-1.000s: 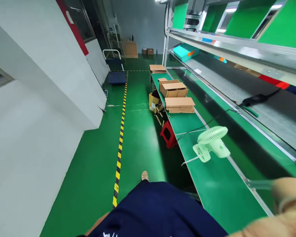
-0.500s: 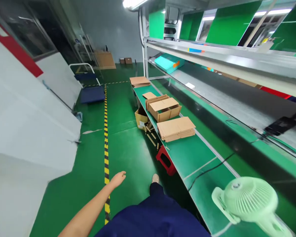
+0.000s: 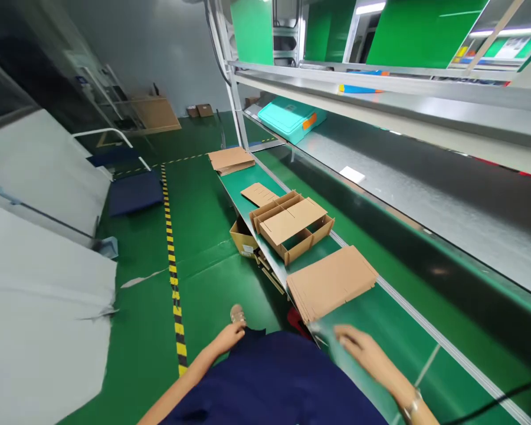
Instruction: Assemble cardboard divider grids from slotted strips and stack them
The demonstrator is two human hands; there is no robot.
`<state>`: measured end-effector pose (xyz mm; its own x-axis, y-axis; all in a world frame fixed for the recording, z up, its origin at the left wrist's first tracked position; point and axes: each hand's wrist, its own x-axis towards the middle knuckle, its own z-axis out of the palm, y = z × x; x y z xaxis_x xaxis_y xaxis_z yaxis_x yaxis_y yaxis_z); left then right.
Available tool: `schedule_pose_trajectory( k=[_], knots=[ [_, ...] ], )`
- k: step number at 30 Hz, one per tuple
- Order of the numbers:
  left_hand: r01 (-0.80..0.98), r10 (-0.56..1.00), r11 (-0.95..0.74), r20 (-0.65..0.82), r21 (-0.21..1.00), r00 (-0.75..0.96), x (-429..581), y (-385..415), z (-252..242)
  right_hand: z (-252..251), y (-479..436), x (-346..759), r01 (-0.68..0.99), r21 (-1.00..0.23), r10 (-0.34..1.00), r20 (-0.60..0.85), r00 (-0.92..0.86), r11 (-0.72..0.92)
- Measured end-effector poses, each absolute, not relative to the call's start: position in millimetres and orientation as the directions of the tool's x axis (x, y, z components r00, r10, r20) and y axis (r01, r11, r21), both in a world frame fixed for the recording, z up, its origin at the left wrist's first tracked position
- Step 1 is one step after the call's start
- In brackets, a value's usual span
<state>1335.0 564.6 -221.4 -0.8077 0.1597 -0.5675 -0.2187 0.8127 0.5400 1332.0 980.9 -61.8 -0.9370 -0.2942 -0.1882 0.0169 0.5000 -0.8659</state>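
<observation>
My left hand (image 3: 230, 338) hangs beside my dark blue clothing, above the green floor, its fingers loosely bent and nothing visible in them. Over the green bench top my right hand (image 3: 360, 349) reaches forward, slightly blurred, with thumb and fingers apart. A pale translucent smear lies by its fingertips; I cannot tell what it is. Nearest to that hand is a stack of flat cardboard sheets (image 3: 331, 282). Beyond it stands an assembled cardboard divider grid (image 3: 310, 243) with a loose sheet (image 3: 294, 220) lying across its top.
Farther along the bench lie a slotted cardboard piece (image 3: 259, 193) and another cardboard stack (image 3: 230, 160). Below its edge are an open carton (image 3: 243, 239) and a red stool (image 3: 297, 323). A metal shelf on the right holds a teal bin (image 3: 289, 118). A blue trolley (image 3: 136, 192) stands left.
The view has moved forward along the bench, so the cardboard appears closer and the green fan has left the picture. My right hand has come into view over the bench.
</observation>
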Motion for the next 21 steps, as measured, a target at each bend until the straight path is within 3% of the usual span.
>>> schedule_pose_trajectory(
  k=[5, 9, 11, 16, 21],
  knots=[
    [-0.025, 0.192, 0.835, -0.333, 0.550, -0.923, 1148, 493, -169, -85, 877, 1156, 0.115, -0.895, -0.030, -0.141, -0.989, 0.431],
    [0.230, 0.336, 0.798, -0.094, 0.558, -0.937, 1005, 469, -125, -110, 811, 1048, 0.418, -0.720, 0.342, -0.260, -0.903, 0.555],
    [0.369, 0.449, 0.750, -0.013, 0.549, -0.893, 948, 471, -113, -118, 796, 1022, 0.541, -0.618, 0.454, -0.312, -0.834, 0.570],
    [0.597, 0.676, 0.652, -0.002, 0.468, -0.737, 857, 505, -119, -122, 788, 998, 0.709, -0.475, 0.592, -0.397, -0.701, 0.521],
    [0.750, 0.819, 0.551, -0.061, 0.365, -0.571, 827, 530, -144, -132, 790, 978, 0.748, -0.487, 0.617, -0.435, -0.656, 0.452]
  ],
)
